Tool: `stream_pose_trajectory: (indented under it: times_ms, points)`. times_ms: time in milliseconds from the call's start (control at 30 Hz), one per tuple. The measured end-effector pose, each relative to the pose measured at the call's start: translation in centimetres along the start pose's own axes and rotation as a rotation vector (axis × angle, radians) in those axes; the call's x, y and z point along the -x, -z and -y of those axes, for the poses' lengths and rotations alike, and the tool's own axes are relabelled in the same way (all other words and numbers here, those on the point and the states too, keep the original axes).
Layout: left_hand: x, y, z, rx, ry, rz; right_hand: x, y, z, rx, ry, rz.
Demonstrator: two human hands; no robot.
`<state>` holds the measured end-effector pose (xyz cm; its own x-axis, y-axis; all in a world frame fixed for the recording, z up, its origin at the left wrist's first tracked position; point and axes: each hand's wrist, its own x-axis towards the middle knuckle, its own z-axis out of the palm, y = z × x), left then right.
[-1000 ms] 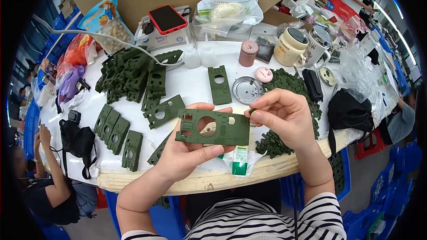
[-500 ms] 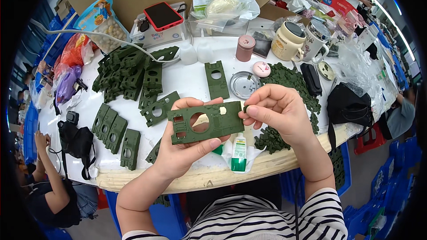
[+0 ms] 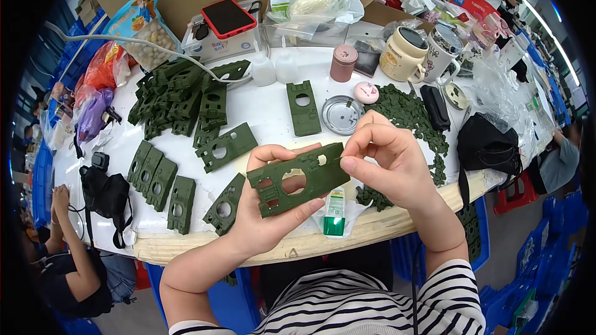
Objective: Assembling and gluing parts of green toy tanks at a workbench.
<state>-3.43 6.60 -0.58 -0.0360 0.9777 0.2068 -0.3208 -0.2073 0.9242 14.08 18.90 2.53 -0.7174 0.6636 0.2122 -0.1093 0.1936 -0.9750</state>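
Observation:
My left hand (image 3: 257, 220) holds a dark green plastic toy tank hull (image 3: 326, 177), thumb along its near edge and fingers behind. A large round hole and smaller openings show in its face; it tilts up to the right. At its right end, my right hand (image 3: 394, 164) pinches with thumb and forefinger; the small green piece seen there a moment ago is mostly hidden by the fingertips. Below the hull lies a white-and-green bottle (image 3: 335, 214). To the right spreads a heap of small green parts (image 3: 403, 111). Similar hulls (image 3: 225, 205) lie to the left.
A hull pile (image 3: 177, 96) sits at the back left. Behind are white squeeze bottles (image 3: 263, 71), a red-cased phone (image 3: 228, 17) on a box, a pink tin (image 3: 343, 63) and mugs (image 3: 403, 54). Black bags (image 3: 490, 142) flank the table; a round metal lid (image 3: 343, 115) lies mid-table.
My left hand has shifted slightly right and tilted the hull, its right end higher. My right fingers have come against that end with the small green piece.

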Motion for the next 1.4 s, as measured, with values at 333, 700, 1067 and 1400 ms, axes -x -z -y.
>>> stream_pose_trajectory:
  times_ms: [333,700,1067,1400]
  points:
    - [0.1,-0.1,0.4,-0.022,-0.077,0.007,0.1,-0.5,-0.8,0.044,0.089,-0.025]
    - [0.1,-0.2,0.5,-0.08,-0.136,0.043,0.2,-1.2,-1.0,0.03,0.085,-0.009]
    - [0.1,-0.4,0.6,-0.109,-0.156,0.035,0.3,-1.1,-0.8,0.056,0.046,0.022]
    - [0.3,-0.4,1.0,-0.199,-0.231,0.023,0.3,-1.4,-0.6,0.177,0.14,-0.006]
